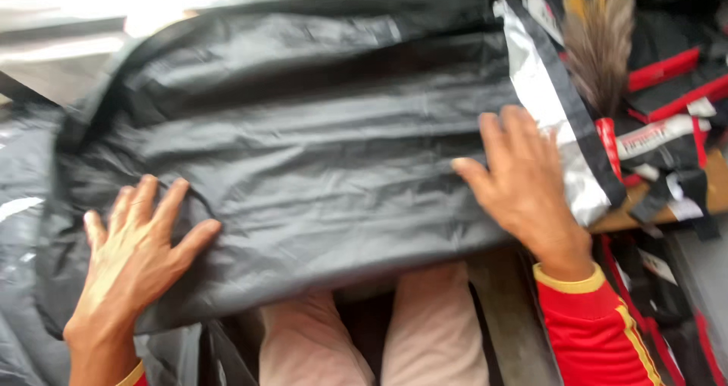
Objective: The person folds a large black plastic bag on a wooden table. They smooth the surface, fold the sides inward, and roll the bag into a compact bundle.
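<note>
A dark grey folded cover (303, 143) lies spread across the surface, filling the middle of the view. The left hand (133, 261) presses flat on its near left edge, grip spread. The right hand (523, 177) rests flat on its right end, fingers spread, beside a silver lining (546, 98) and red-and-black bags (667, 90) far right.

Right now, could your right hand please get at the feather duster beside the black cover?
Probably yes: the right hand lies flat on the cover, and the duster sits just beyond its fingertips with nothing between.
</note>
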